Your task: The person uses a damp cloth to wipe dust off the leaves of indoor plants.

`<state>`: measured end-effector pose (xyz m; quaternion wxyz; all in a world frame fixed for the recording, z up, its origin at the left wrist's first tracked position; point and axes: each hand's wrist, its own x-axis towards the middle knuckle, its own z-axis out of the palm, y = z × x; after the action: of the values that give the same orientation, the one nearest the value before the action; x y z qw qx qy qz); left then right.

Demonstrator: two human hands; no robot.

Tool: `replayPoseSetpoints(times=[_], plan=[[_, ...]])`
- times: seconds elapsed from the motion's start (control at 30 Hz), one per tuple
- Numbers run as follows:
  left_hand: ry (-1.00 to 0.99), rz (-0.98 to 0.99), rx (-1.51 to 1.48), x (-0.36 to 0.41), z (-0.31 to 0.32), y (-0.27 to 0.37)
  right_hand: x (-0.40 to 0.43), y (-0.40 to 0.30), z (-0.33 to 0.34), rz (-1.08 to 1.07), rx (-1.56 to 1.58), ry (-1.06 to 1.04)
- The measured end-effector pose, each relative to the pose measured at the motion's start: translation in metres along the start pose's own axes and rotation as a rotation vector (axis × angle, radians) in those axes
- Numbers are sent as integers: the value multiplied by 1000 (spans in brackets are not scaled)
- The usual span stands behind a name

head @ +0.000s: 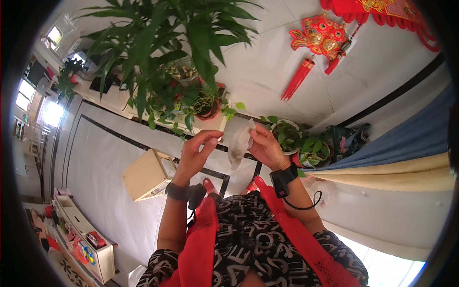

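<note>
A limp, whitish tissue or wipe with greyish dirt marks hangs from my right hand, its upper edge pinched between thumb and fingers. To its left, my left hand is raised with thumb and fingertips bent close together; whether they touch or hold anything small cannot be told. A gap separates the left fingertips from the tissue. Black devices on straps circle both wrists. Beyond the hands stand a potted leafy plant on a pale cabinet and a white-rimmed pot of green leaves.
A wooden stool stands on the tiled floor at left. Tall green foliage rises above the cabinet. At right are another potted plant, a dark bag and a blue curtain. A red fish ornament hangs on the wall.
</note>
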<state>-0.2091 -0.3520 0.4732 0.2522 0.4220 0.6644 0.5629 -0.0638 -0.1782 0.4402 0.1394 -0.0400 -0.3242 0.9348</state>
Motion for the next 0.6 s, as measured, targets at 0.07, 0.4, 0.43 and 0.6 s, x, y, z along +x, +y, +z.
replayPoseSetpoints(times=[0.07, 0.4, 0.43, 0.6], plan=[[-32, -37, -105, 1, -7, 5, 4, 12, 11, 71, -14, -35], [-33, -29, 25, -2, -56, -22, 29, 41, 34, -28, -296, 97], [-32, -28, 24, -1, -63, -23, 32, 41, 41, -31, -286, 120], [14, -114, -91, 4, -88, -21, 56, 48, 48, -37, -286, 166]])
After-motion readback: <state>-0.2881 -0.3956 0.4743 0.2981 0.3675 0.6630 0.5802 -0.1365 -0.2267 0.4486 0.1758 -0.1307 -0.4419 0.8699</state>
